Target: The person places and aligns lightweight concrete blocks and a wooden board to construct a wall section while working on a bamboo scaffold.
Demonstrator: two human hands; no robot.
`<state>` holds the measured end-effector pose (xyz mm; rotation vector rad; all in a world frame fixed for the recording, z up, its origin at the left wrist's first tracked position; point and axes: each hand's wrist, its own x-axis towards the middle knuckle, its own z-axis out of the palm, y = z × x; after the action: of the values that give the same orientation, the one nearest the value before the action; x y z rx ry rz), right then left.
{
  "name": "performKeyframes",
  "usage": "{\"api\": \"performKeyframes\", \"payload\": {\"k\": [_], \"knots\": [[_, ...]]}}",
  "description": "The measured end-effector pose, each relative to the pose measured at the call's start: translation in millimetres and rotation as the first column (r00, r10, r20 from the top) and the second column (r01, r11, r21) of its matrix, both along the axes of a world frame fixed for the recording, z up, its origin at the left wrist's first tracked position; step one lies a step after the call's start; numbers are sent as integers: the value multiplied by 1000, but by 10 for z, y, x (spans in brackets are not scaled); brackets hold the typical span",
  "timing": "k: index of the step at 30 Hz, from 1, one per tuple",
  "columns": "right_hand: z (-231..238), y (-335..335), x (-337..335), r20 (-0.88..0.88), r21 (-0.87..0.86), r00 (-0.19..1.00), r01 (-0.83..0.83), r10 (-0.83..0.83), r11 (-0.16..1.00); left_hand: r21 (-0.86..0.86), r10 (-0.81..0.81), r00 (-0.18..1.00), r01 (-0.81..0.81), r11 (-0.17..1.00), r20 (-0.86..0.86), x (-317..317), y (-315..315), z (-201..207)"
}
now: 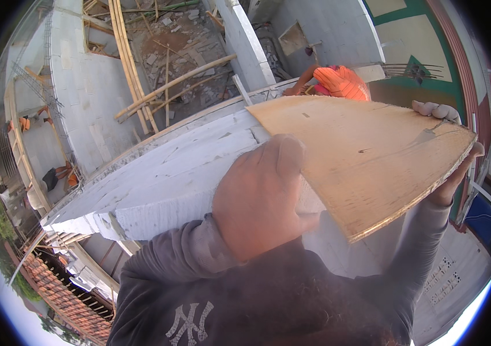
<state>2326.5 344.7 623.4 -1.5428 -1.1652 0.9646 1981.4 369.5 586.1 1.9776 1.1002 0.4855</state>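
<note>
A flat piece of plywood [366,153], tan with a rough, splintered edge, is held up in front of me between both hands. My left hand [260,199] is closed at its left edge, slightly blurred. My right hand [456,177] grips the right end, with fingers curled over the far edge and the palm mostly hidden behind the board. Beside and beyond my left hand runs a broad white block surface [164,170], its edge rough and chipped; the plywood covers part of it.
A person in an orange top [340,83] bends just beyond the plywood. Bamboo poles [130,63] cross above a rubble-strewn floor [182,43] far below, between grey block walls [84,86]. Another person [66,173] is at the far left. Tiled roofing [66,294] lies lower left.
</note>
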Motion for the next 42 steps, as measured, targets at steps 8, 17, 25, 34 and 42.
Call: {"api": "performKeyframes", "payload": {"k": [8, 17, 25, 34, 42], "knots": [[-28, 15, 57, 61, 36, 996, -63, 61, 997, 51, -39, 999, 40, 998, -18, 25, 8, -42], [101, 75, -175, -226, 15, 972, 72, -67, 997, 104, -69, 987, 85, 991, -146, 42, -76, 38], [113, -50, -185, 211, 118, 977, 5, -30, 993, 99, -87, 987, 101, 990, -135, 57, -136, 28], [118, 24, -108, 234, 44, 971, -66, 54, 997, 64, -164, 985, 167, 984, -44, 28, -100, 23], [-288, 264, 87, 694, 99, 719, -79, -12, 992, 55, -137, 991, 137, 989, -5, 47, -109, 19]]}}
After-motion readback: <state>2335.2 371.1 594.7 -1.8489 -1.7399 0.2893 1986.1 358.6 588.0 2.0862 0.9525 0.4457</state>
